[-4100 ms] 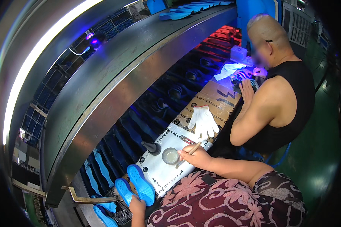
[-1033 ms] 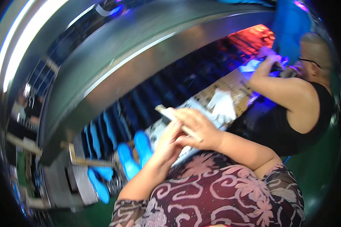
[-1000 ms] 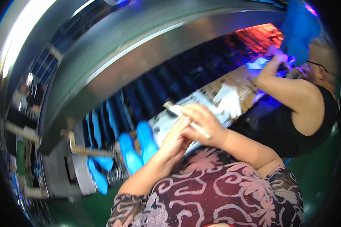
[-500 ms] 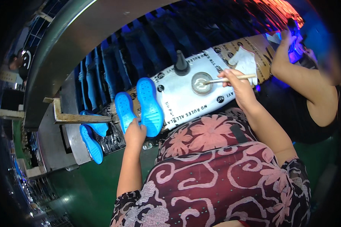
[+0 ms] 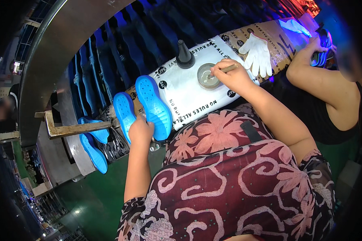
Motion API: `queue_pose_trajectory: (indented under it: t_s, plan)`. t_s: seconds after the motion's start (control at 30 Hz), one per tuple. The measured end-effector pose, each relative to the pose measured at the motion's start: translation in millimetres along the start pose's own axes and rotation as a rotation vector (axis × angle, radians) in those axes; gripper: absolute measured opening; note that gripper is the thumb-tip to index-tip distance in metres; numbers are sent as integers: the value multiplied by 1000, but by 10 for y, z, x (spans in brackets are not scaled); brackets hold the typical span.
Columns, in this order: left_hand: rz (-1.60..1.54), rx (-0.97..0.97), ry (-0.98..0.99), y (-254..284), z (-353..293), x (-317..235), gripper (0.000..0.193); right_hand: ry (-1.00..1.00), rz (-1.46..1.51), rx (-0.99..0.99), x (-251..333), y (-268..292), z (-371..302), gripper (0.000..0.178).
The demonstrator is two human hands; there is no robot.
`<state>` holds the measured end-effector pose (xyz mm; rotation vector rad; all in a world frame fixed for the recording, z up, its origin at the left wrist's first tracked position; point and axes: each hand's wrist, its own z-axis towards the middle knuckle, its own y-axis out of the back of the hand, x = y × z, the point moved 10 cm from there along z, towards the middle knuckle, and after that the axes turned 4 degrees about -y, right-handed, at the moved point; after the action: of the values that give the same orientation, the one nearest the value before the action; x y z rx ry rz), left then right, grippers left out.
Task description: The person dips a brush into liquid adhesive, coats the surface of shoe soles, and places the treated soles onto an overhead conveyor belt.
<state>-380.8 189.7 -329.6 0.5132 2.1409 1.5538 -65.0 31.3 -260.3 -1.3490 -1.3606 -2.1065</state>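
At the far left we see two blue shoe soles (image 5: 93,138) lying under a rusty metal bar (image 5: 70,128) at the edge of the conveyor (image 5: 108,56). Just right of them, our left hand (image 5: 140,130) rests at the near ends of another pair of blue soles (image 5: 142,106), which lie side by side, tread up, on the front edge of the bench. The fingers curl around the heel of the right-hand sole, touching it; we cannot tell how firmly they grip.

Further right lies a white printed sheet (image 5: 189,92) covering the bench. On it stands a black cone-shaped nozzle bottle (image 5: 185,56), and just beside that a small round tin (image 5: 208,76). Our right hand (image 5: 233,76) is closed in a pinch around a thin brush (image 5: 225,69), whose tip dips into the tin.

Beyond it a white glove (image 5: 256,54) lies flat on brown cardboard (image 5: 277,36). At the far right a co-worker's arm (image 5: 321,76) reaches toward blue-lit soles.
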Motion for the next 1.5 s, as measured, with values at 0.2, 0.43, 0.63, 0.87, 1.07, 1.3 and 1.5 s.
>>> queue_pose_trajectory:
  t_s: [0.2, 0.43, 0.63, 0.87, 1.07, 1.3, 1.5]
  plan:
    - [-93, -42, 11, 76, 35, -87, 38, -69, -64, 54, -36, -58, -1, 18]
    - [2, 49, 41, -101, 70, -29, 37, -154, 360, -44, -138, 203, -83, 26]
    - [-329, -22, 48, -43, 37, 31, 40, -455, 768, -62, -430, 261, -191, 31]
    - [-1658, 622, 182, -624, -151, -242, 31, -593, 946, -106, -531, 204, -266, 32]
    - [-1757, 200, -43, 211, -323, -841, 36, -538, 935, -107, -446, 232, -240, 32]
    - [-1585, 243, -42, 169, -333, -932, 41, -71, 154, -67, -55, 183, -177, 25]
    - [-1555, -5, -84, 395, -282, -966, 39, -145, 298, -92, -60, 293, -190, 28]
